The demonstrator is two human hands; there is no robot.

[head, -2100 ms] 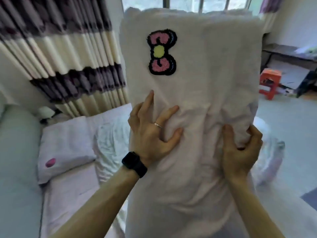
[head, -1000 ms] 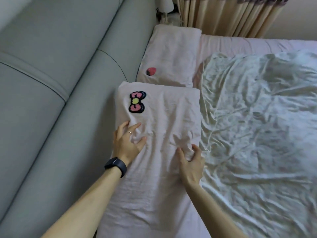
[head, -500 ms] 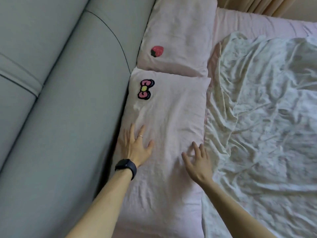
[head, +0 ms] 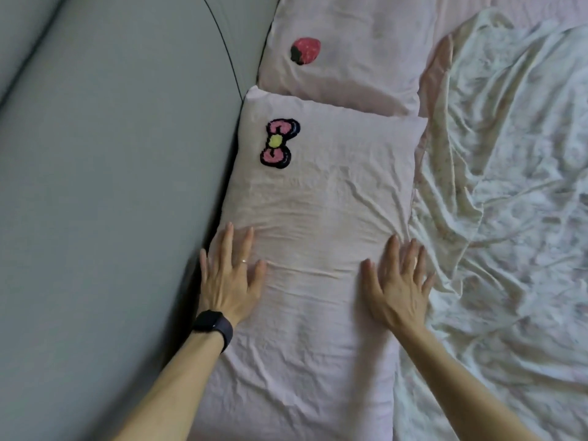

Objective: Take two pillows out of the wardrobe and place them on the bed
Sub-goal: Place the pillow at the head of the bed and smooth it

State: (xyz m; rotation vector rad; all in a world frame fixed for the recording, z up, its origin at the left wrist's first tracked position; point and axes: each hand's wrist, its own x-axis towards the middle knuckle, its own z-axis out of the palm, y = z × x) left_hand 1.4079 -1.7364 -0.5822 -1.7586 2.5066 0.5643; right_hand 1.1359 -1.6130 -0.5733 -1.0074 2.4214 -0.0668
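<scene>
A bed fills the view, its grey padded headboard point(head: 111, 186) running down the left side and a crumpled pale quilt point(head: 509, 202) spread over the right. Along the headboard lies the near pillow point(head: 318, 233), pale pink and creased, flat on the bed with its long left edge against the padding; a pink bow patch point(head: 279, 143) with a yellow centre and dark outline sits near its far left corner. The left hand point(head: 230, 280) rests palm down on the pillow's left edge, fingers straight and fanned apart, a thin ring on one finger and a black watch point(head: 213, 326) on the wrist. The right hand point(head: 397, 288) lies palm down near the pillow's right edge, fingers likewise extended and slightly apart, the outer ones reaching onto the quilt's border. Neither hand grips any fabric. Just beyond, touching the near pillow's far edge, lies the far pillow point(head: 356, 58), also pale pink and flat against the headboard, bearing a red strawberry patch point(head: 305, 50) toward its left side.
</scene>
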